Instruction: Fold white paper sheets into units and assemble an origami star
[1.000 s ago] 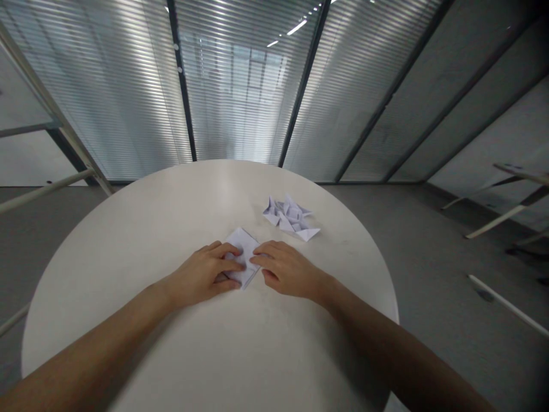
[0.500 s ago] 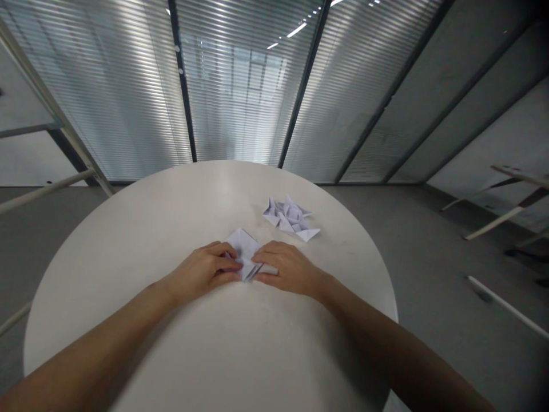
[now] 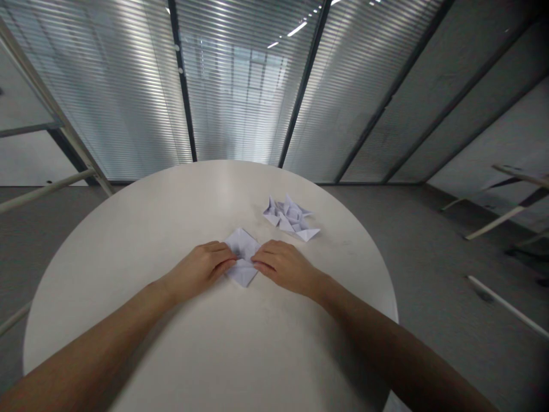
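Observation:
A folded sheet of white paper (image 3: 242, 274) lies on the round table in front of me, its outline close to a diamond. My left hand (image 3: 210, 262) grips its left corner, fingers closed together at the edge. On the opposite side my right hand (image 3: 278, 262) pinches the right corner. Between my fingertips a crease runs across the middle of the paper, and its near part lies as a flat pointed flap. The thumbs are partly hidden. Beyond my right hand rest several folded white paper pieces (image 3: 291, 216), bunched together with points sticking up.
The white round table (image 3: 150, 229) carries the paper. Behind it stand glass panels with blinds (image 3: 240, 86). A pale metal frame (image 3: 51, 189) is at the left. Another table with slanted legs (image 3: 510, 212) stands on the grey floor at the right.
The near part of the paper, raised and narrow between my fingers before, now lies flatter and wider. My thumbs have drawn in closer to the fingers. The bunched pieces have stayed put.

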Action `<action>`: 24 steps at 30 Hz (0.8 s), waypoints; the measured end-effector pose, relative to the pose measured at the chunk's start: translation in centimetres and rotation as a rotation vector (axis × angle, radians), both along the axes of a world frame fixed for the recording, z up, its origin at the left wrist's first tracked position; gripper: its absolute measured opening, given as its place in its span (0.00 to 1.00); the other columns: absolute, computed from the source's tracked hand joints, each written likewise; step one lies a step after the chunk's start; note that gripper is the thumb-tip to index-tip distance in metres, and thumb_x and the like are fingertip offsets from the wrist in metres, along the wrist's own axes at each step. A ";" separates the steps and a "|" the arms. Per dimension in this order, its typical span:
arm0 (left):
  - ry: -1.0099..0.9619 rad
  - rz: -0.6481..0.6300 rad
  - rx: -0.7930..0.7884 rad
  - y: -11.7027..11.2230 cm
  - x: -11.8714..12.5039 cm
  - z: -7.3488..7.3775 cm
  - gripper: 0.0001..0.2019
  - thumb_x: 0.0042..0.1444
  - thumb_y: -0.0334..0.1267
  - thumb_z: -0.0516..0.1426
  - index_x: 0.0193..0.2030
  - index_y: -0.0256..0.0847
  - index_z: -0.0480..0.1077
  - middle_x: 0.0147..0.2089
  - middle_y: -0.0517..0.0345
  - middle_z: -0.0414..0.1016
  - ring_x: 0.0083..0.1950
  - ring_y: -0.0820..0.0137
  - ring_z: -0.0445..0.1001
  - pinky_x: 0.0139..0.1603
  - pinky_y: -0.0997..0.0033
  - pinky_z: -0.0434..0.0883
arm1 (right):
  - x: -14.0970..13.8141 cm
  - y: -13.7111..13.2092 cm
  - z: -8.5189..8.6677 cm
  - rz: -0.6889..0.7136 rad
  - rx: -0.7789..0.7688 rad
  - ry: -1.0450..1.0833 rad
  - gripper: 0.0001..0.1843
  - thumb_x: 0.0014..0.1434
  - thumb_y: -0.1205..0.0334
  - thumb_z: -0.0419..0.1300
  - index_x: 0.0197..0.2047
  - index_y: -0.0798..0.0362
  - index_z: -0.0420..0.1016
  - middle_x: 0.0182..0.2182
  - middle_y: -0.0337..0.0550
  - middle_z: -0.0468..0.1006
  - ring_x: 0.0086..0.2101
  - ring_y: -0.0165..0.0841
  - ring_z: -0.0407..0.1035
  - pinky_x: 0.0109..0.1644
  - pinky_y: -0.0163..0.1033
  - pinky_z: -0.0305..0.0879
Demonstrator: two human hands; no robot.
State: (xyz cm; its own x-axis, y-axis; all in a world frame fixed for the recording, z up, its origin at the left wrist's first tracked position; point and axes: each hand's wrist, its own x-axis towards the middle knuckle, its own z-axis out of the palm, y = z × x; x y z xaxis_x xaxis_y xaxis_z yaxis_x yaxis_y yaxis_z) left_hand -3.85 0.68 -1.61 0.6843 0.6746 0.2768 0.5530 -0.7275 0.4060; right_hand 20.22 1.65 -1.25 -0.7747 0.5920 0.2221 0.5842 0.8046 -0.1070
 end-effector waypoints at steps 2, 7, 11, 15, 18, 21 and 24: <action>-0.003 0.020 -0.006 -0.2 0.0 0.2 0.11 0.64 0.35 0.47 0.45 0.39 0.70 0.41 0.52 0.74 0.42 0.68 0.71 0.46 0.69 0.67 | 0.0 -0.1 0.0 0.008 0.020 -0.009 0.13 0.64 0.59 0.52 0.43 0.54 0.76 0.37 0.46 0.77 0.41 0.34 0.69 0.48 0.40 0.62; 0.042 0.032 0.010 -0.4 0.0 0.4 0.14 0.54 0.31 0.54 0.48 0.39 0.68 0.41 0.52 0.73 0.43 0.66 0.70 0.45 0.67 0.68 | 0.1 -0.1 -0.2 -0.003 0.048 -0.025 0.10 0.62 0.65 0.54 0.44 0.54 0.74 0.38 0.47 0.77 0.42 0.35 0.68 0.48 0.41 0.62; 0.064 0.081 0.048 0.0 -0.1 0.0 0.14 0.55 0.30 0.53 0.49 0.39 0.68 0.42 0.52 0.74 0.44 0.65 0.69 0.46 0.65 0.68 | 0.0 0.1 -0.6 -0.023 0.061 -0.015 0.12 0.62 0.68 0.52 0.45 0.55 0.74 0.38 0.47 0.77 0.42 0.35 0.68 0.49 0.41 0.62; 0.051 0.105 0.046 0.2 -0.4 -0.3 0.11 0.61 0.33 0.49 0.44 0.40 0.71 0.38 0.53 0.75 0.40 0.67 0.71 0.42 0.69 0.68 | 0.1 0.2 -0.5 -0.075 0.019 0.034 0.12 0.63 0.68 0.50 0.44 0.55 0.74 0.38 0.46 0.78 0.40 0.33 0.70 0.48 0.39 0.63; 0.018 0.171 0.008 0.2 -0.4 -0.4 0.12 0.63 0.37 0.48 0.44 0.40 0.72 0.35 0.54 0.75 0.35 0.70 0.72 0.38 0.72 0.67 | 0.0 0.1 -0.3 -0.128 -0.022 0.039 0.12 0.63 0.66 0.51 0.44 0.55 0.74 0.39 0.46 0.79 0.40 0.33 0.70 0.47 0.39 0.63; -0.043 0.251 -0.033 0.2 -0.3 -0.7 0.12 0.62 0.39 0.49 0.47 0.41 0.70 0.35 0.56 0.76 0.33 0.71 0.73 0.35 0.73 0.68 | -0.2 -0.1 0.0 -0.228 -0.061 0.060 0.12 0.63 0.64 0.52 0.47 0.54 0.72 0.37 0.45 0.79 0.38 0.33 0.71 0.45 0.38 0.63; -0.076 0.321 -0.055 0.4 -0.3 -1.0 0.13 0.61 0.39 0.51 0.50 0.42 0.66 0.31 0.60 0.75 0.29 0.72 0.72 0.31 0.74 0.67 | -0.5 -0.2 0.0 -0.315 -0.069 0.095 0.15 0.62 0.63 0.54 0.52 0.52 0.68 0.36 0.43 0.79 0.36 0.32 0.71 0.43 0.37 0.63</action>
State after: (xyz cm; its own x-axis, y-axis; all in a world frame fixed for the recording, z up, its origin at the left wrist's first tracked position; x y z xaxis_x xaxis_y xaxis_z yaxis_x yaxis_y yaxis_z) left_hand -4.13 1.08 -2.62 0.4130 0.8678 0.2763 0.7171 -0.4969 0.4888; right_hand 19.69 1.42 -1.27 -0.5288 0.8156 0.2351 0.7881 0.5746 -0.2208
